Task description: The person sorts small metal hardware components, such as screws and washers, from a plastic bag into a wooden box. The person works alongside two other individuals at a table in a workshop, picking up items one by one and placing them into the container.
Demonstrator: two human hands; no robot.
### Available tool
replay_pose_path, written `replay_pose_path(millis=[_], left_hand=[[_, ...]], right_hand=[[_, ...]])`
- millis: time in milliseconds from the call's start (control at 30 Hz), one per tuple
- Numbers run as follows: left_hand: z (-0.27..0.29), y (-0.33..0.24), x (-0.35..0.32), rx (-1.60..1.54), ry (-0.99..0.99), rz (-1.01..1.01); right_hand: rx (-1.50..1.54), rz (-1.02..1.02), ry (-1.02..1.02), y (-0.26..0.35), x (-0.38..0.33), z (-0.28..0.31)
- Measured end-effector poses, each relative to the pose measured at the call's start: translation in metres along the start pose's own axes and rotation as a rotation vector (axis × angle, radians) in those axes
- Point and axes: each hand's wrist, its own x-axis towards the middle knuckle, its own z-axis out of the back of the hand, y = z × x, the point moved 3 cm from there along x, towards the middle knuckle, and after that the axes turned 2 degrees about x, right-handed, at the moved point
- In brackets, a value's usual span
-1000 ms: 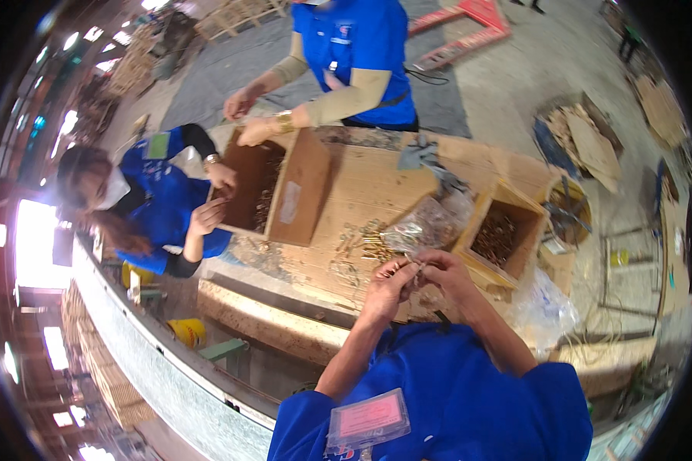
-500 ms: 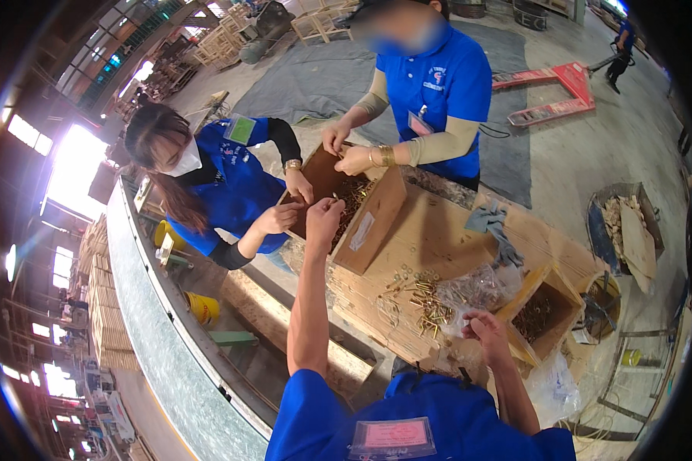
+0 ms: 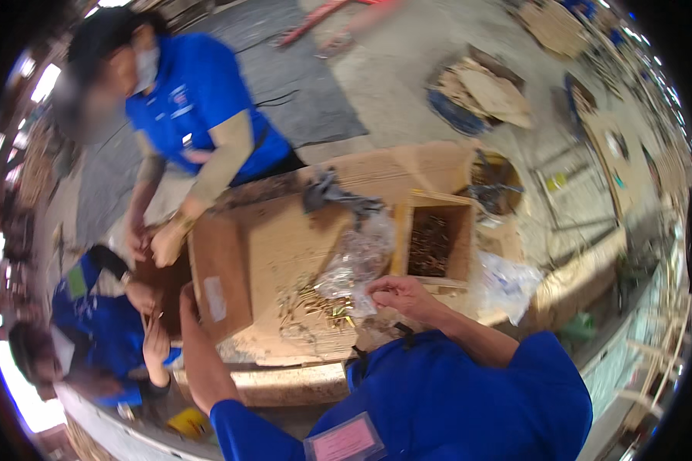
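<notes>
We feared bumped fingers: co-workers' hands (image 3: 168, 244) crowded brown box (image 3: 229, 286) at left end of surface (image 3: 281, 234), where our left grip (image 3: 188, 302) reached. Tug on clear bag (image 3: 359, 265) could have sent metal pins (image 3: 327, 305) rolling off near edge. Pins lay loose near that edge, about midway along, long sides slanting many ways. Box faced up, its wall running from far edge toward near edge. Left grip's fingertips were hidden; we couldn't tell their state. Right grip (image 3: 404, 296) curled beside bag; we couldn't tell if it pinched anything.
</notes>
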Motion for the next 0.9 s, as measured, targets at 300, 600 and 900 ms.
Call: replay_pose_path(millis=[300,600,900], left_hand=[[0.057,-0.012,-0.067,-0.025,-0.498,0.058],[0.052,-0.127,-0.272,-0.629,-0.543,-0.476],[-0.005,-0.083,-0.339,-0.764,-0.504,-0.297]], right_hand=[[-0.836,0.417,-0.557,0.068,0.002,0.139],[-1.904,-0.144,0.583,-0.026,0.080,0.130],[-2.047,0.082,0.515,-0.017,0.052,0.132]])
